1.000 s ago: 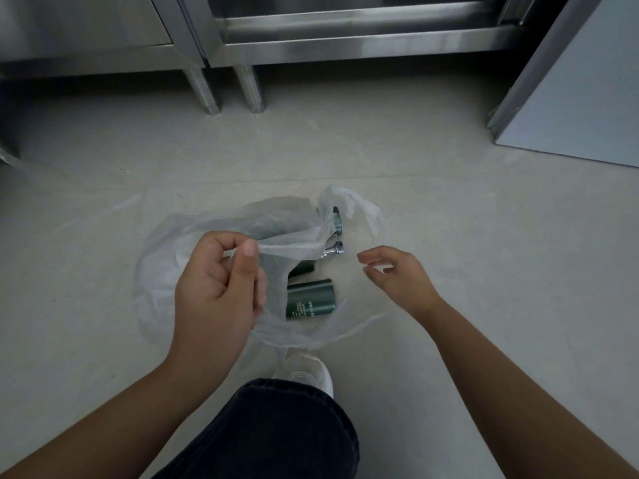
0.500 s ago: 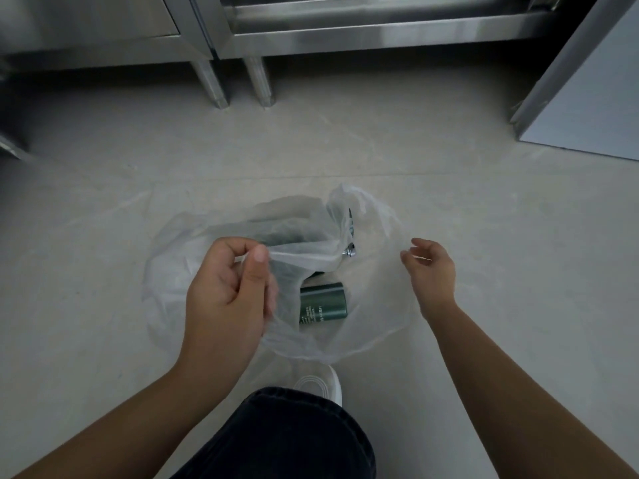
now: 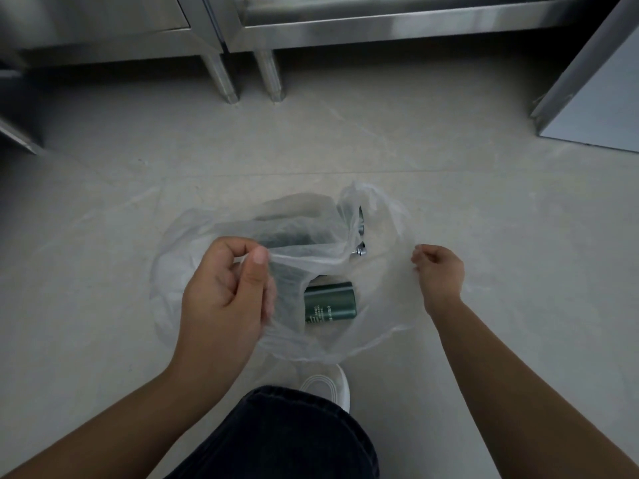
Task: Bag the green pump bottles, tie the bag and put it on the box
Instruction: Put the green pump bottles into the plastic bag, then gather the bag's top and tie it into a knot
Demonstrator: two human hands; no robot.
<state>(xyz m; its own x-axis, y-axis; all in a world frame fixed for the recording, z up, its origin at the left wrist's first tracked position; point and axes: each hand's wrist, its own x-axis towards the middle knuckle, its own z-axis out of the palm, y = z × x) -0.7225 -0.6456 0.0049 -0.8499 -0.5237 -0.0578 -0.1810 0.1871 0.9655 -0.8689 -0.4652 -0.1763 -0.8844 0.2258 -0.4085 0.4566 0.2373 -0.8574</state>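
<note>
A thin clear plastic bag (image 3: 383,326) hangs open above the floor, stretched between both hands. My left hand (image 3: 224,292) pinches the bag's left rim between thumb and fingers. My right hand (image 3: 439,271) grips the right rim, fingers curled. Inside lies a dark green pump bottle (image 3: 330,302) on its side, its label facing up. More green bottles show dimly through the film at the back (image 3: 290,233), with silver pump heads (image 3: 361,251) poking out at the upper right. No box is in view.
Stainless steel cabinets on legs (image 3: 221,81) line the far side of the pale tiled floor. A grey metal panel (image 3: 594,98) stands at the right. My dark trouser knee (image 3: 294,437) and white shoe (image 3: 328,385) are just below the bag.
My right hand has moved right, away from the left one, pulling the bag's mouth wider. The left hand keeps its pinch on the rim.
</note>
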